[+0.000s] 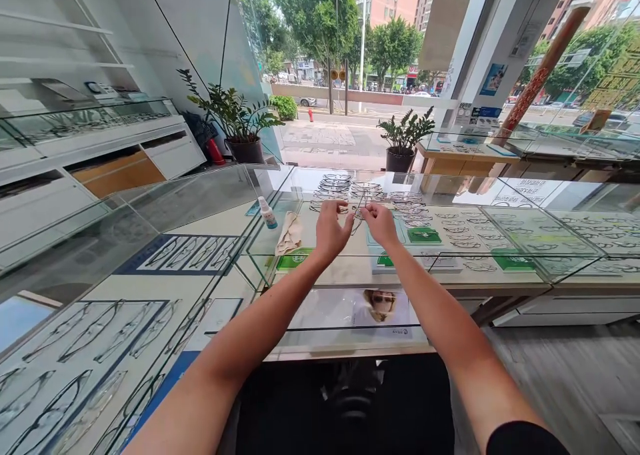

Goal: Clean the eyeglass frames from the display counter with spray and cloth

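Above the glass counter, my left hand (pixel 332 231) and my right hand (pixel 380 224) hold a thin-framed pair of glasses (pixel 357 221) between them. Fingers of both hands pinch the frame, which is tilted and small in view. Rows of folded glasses (pixel 334 187) lie just beyond my hands on the counter. Left of my left hand are a beige cloth (pixel 290 233) and a white spray bottle (pixel 267 213) standing upright. Which part of the frame each hand grips is hard to make out.
Glass display cases with glasses (pixel 187 252) extend to the left, and more rows (pixel 457 229) are at the right. A green packet (pixel 424 235) lies right of my right hand. Potted plants (pixel 400 158) stand behind the counter near the window.
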Motion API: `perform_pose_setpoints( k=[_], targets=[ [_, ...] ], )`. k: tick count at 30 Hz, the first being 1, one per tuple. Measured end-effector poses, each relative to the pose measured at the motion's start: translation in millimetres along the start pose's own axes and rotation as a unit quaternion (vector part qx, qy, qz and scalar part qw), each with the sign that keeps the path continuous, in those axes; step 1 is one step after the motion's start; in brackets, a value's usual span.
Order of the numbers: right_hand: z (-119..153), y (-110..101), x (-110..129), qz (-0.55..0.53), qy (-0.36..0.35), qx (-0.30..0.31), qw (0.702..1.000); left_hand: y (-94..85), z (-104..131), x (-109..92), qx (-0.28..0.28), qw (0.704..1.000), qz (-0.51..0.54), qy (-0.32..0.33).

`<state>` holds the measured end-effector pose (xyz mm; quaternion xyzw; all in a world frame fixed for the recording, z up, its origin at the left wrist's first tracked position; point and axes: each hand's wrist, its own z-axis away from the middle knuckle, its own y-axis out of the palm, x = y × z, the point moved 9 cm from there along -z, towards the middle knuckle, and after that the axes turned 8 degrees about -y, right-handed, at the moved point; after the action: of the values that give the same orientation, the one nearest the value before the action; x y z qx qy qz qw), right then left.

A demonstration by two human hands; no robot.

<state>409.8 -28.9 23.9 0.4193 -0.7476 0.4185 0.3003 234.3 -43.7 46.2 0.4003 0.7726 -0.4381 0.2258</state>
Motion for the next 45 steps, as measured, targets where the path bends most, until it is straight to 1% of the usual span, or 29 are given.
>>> perform_pose_setpoints(
  k=[1,2,3,4,5,7,9,11,13,16,17,18,19,20,23,24,25,26,28,32,34,36,38,42,43,45],
  targets=[
    [0.5,-5.6,-2.7,0.004,0.008,-0.021,1.0,2.2,13.8,-17.8,-0.021,0.998,-0.027,0.061],
    [0.8,-12.1,-4.5,0.007,0.011,-0.045,0.999,13.8,30.1,-36.5,0.007,0.991,-0.046,0.125],
    [0.9,-17.9,-6.7,0.01,0.018,-0.064,0.998,28.2,47.7,-52.9,0.052,0.981,-0.053,0.178],
    [1.1,-23.7,-9.0,0.016,0.028,-0.083,0.996,42.7,65.3,-66.0,0.104,0.97,-0.053,0.214],
    [1.0,-28.6,-10.4,0.021,0.034,-0.097,0.994,54.7,81.2,-76.1,0.149,0.959,-0.047,0.235],
    [1.0,-36.3,-12.2,0.034,0.05,-0.117,0.991,66.5,104.0,-89.7,0.19,0.95,-0.026,0.245],
    [0.9,-41.0,-11.8,0.049,0.06,-0.125,0.989,69.9,120.6,-100.3,0.213,0.941,-0.003,0.264],
    [0.3,-43.6,-9.2,0.064,0.058,-0.126,0.988,68.2,135.0,-110.3,0.235,0.925,0.022,0.299],
    [0.0,-46.0,-6.0,0.07,0.051,-0.131,0.988,66.4,150.1,-120.1,0.273,0.896,0.05,0.346],
    [1.1,-49.4,-4.0,0.058,0.047,-0.146,0.986,66.6,172.0,-130.4,0.348,0.839,0.094,0.408],
    [1.5,-49.9,-3.7,0.053,0.048,-0.15,0.986,67.0,176.5,-131.7,0.364,0.825,0.106,0.419],
    [2.0,-50.4,-3.1,0.052,0.048,-0.153,0.986,67.6,178.6,-131.8,0.371,0.818,0.113,0.425],
    [2.4,-50.9,-2.2,0.053,0.047,-0.156,0.985,68.5,178.3,-130.6,0.368,0.819,0.114,0.425],
    [2.7,-51.3,-1.1,0.057,0.045,-0.159,0.985,69.5,175.2,-128.2,0.353,0.83,0.11,0.417],
    [3.1,-53.8,0.6,0.069,0.045,-0.168,0.982,69.3,156.1,-114.9,0.265,0.894,0.076,0.354],
    [3.2,-55.3,0.0,0.074,0.048,-0.172,0.981,68.1,150.5,-110.3,0.238,0.911,0.068,0.331],
    [3.4,-57.5,-0.8,0.079,0.052,-0.178,0.98,67.0,147.4,-107.2,0.222,0.92,0.066,0.315],
    [3.6,-60.0,-1.8,0.086,0.056,-0.183,0.978,66.6,146.4,-106.0,0.22,0.923,0.07,0.308],
    [3.7,-65.7,-3.4,0.099,0.059,-0.195,0.974,68.1,150.3,-108.7,0.25,0.911,0.088,0.315],
    [2.9,-74.2,-5.3,0.113,0.059,-0.211,0.969,74.7,167.2,-119.9,0.369,0.855,0.121,0.344],
    [2.7,-75.9,-4.7,0.119,0.057,-0.215,0.968,77.5,171.4,-122.2,0.418,0.833,0.137,0.336],
    [3.1,-76.0,-3.2,0.122,0.052,-0.217,0.967,79.0,169.4,-121.1,0.446,0.824,0.162,0.31],
    [3.9,-75.2,-2.3,0.121,0.049,-0.217,0.967,79.9,161.0,-116.0,0.454,0.829,0.185,0.268],
    [6.2,-77.6,-3.8,0.128,0.049,-0.226,0.964,79.8,134.2,-94.9,0.423,0.87,0.212,0.141],
    [6.6,-79.2,-4.6,0.13,0.05,-0.23,0.963,79.4,130.7,-91.2,0.418,0.874,0.217,0.12],
    [6.9,-82.1,-6.5,0.131,0.051,-0.237,0.961,79.7,131.3,-89.5,0.43,0.869,0.224,0.102]
  ],
)
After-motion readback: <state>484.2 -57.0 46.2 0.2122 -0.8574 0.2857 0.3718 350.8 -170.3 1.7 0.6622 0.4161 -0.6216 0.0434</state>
